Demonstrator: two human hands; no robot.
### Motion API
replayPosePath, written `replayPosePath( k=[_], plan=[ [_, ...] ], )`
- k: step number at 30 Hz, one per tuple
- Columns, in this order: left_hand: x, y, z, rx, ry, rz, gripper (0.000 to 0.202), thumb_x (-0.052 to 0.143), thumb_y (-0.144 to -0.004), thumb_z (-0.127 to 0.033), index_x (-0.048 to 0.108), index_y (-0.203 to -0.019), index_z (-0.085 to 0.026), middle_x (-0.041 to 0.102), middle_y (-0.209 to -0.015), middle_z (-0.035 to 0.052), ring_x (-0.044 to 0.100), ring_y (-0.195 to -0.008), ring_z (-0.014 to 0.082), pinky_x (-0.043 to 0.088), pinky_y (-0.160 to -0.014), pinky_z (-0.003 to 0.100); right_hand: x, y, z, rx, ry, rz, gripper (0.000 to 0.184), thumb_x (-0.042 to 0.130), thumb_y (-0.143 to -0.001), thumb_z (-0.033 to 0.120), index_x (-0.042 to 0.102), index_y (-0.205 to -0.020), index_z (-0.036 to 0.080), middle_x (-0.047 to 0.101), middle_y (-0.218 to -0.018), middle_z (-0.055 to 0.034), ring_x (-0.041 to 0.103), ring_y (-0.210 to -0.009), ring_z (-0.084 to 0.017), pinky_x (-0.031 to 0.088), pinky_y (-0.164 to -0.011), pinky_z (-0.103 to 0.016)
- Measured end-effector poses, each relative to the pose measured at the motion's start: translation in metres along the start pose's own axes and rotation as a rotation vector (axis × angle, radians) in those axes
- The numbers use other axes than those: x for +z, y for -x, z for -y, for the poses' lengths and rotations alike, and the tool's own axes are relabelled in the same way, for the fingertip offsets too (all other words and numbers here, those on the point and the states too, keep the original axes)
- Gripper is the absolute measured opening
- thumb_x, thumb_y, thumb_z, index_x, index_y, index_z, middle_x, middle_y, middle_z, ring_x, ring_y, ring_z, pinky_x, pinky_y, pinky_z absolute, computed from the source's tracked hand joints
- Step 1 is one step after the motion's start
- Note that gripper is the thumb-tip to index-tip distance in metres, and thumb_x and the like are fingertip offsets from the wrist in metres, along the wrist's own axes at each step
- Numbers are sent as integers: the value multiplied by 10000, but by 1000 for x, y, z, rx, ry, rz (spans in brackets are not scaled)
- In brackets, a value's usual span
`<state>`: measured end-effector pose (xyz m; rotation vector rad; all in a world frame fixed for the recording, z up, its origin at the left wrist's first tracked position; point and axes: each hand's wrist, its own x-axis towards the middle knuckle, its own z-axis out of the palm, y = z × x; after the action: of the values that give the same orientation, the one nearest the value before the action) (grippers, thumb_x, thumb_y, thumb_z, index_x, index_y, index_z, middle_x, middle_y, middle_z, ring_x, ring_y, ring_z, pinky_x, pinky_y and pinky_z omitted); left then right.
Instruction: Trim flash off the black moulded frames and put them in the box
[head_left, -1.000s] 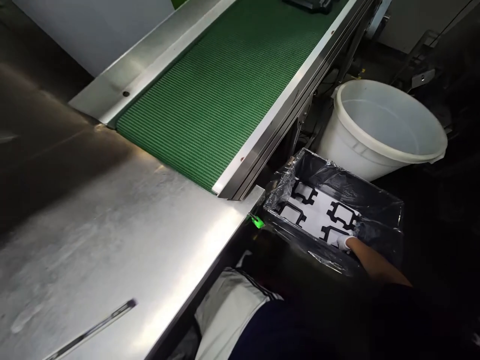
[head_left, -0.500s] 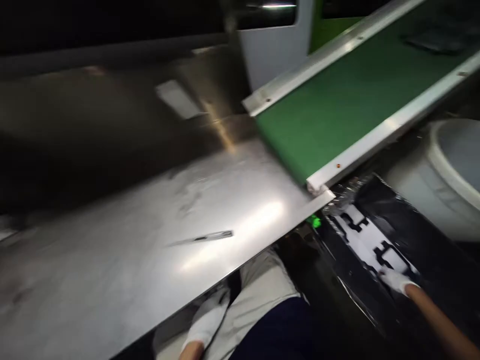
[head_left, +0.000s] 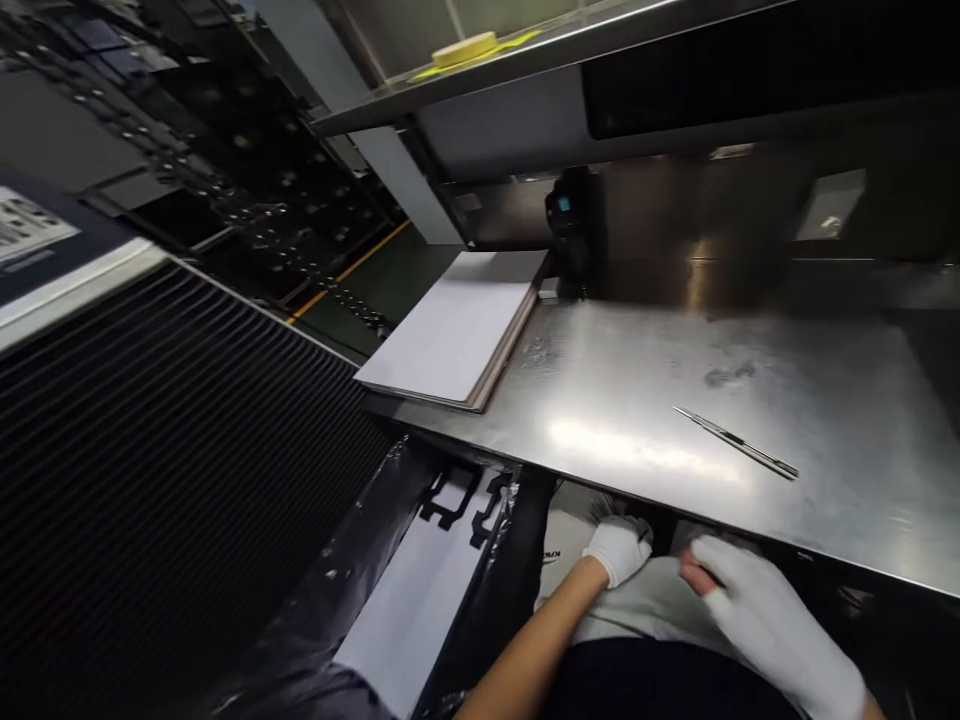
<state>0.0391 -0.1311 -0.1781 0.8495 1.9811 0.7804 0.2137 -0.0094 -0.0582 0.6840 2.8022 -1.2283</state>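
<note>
Both my hands wear white gloves and rest low over my lap, just under the front edge of the steel table [head_left: 637, 420]. My left hand [head_left: 619, 548] is curled, knuckles up, and I see nothing in it. My right hand [head_left: 772, 620] lies beside it with fingers stretched toward the left hand, a bare fingertip showing, holding nothing. A thin metal tool [head_left: 739, 443] lies on the table above my right hand. A stack of white sheets [head_left: 457, 330] sits at the table's left corner.
Below the table's left end stands a box lined with black plastic [head_left: 330, 600], holding a white sheet with black frame parts [head_left: 450, 500]. A black ribbed panel [head_left: 150, 450] fills the left. A yellow tape roll [head_left: 465, 48] sits on a shelf above.
My view has swung left, away from the green conveyor and white bucket. My right hand has left the lined box on the right and come to my lap beside my left hand.
</note>
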Motion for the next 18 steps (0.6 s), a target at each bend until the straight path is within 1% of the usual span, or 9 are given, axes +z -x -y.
replayPosePath(
  k=[3, 5, 8, 10, 11, 12, 13, 15, 18],
  plan=[
    [-20, 23, 22, 32, -49, 41, 292, 732, -888, -299, 574, -652, -228, 614, -689, 38, 651, -781, 268, 514, -819, 445, 18, -68, 29, -115, 56, 116, 355, 436, -1067, 420, 622, -824, 240, 710, -834, -38, 626, -730, -221, 450, -694, -366],
    [-49, 51, 30, 68, -44, 44, 246, 703, -885, -314, 598, -681, -224, 628, -698, 30, 633, -760, 253, 501, -775, 411, 19, -103, 36, -80, 18, 135, 352, 442, -1052, 442, 639, -839, 242, 719, -835, -39, 631, -745, -232, 448, -719, -376],
    [-120, 89, 31, 98, -16, -60, 354, 586, -992, -394, 586, -686, -215, 616, -704, 16, 599, -719, 208, 487, -726, 351, 15, -131, 29, 50, -123, 95, 400, 442, -1043, 517, 664, -850, 246, 738, -857, -33, 664, -811, -241, 475, -786, -376],
    [-184, 99, 27, 104, -2, -261, 356, 464, -1079, -419, 678, -879, -216, 691, -861, 39, 643, -838, 220, 512, -794, 347, 15, -137, 21, 74, -162, 58, 455, 439, -1042, 584, 674, -845, 247, 739, -866, -31, 665, -832, -241, 478, -806, -369],
    [-219, 97, 25, 132, -60, -448, 346, 475, -1095, -434, 706, -952, -221, 720, -920, 46, 657, -876, 226, 527, -840, 357, 16, -137, 17, 74, -160, 47, 481, 439, -1042, 617, 677, -843, 249, 730, -853, -26, 656, -817, -236, 471, -791, -361],
    [-254, 91, 22, 177, -184, -565, 296, 527, -1087, -437, 733, -1061, -226, 750, -1013, 58, 674, -938, 235, 537, -907, 375, 17, -136, 15, 73, -145, 42, 497, 441, -1040, 639, 677, -838, 250, 717, -832, -21, 641, -794, -229, 460, -768, -354],
    [-287, 82, 20, 219, -356, -600, 280, 572, -1069, -429, 748, -1126, -219, 763, -1098, 81, 684, -999, 250, 540, -964, 396, 19, -135, 14, 74, -124, 29, 506, 442, -1036, 654, 675, -834, 252, 701, -809, -15, 623, -769, -223, 444, -746, -349],
    [-346, 57, 16, 195, -770, -505, 258, 622, -1032, -386, 736, -1161, -195, 736, -1273, 131, 669, -1164, 293, 512, -1065, 436, 23, -132, 14, 75, -93, 1, 519, 436, -1026, 677, 662, -826, 254, 679, -791, -11, 594, -744, -217, 420, -727, -349],
    [-400, 21, 11, 193, -913, -278, 250, 799, -861, -315, 738, -1068, -188, 741, -1244, 113, 679, -1109, 300, 522, -1028, 411, 26, -131, 16, 76, -98, -21, 537, 419, -1014, 697, 630, -800, 252, 666, -784, -17, 584, -741, -221, 413, -736, -359]
  ],
)
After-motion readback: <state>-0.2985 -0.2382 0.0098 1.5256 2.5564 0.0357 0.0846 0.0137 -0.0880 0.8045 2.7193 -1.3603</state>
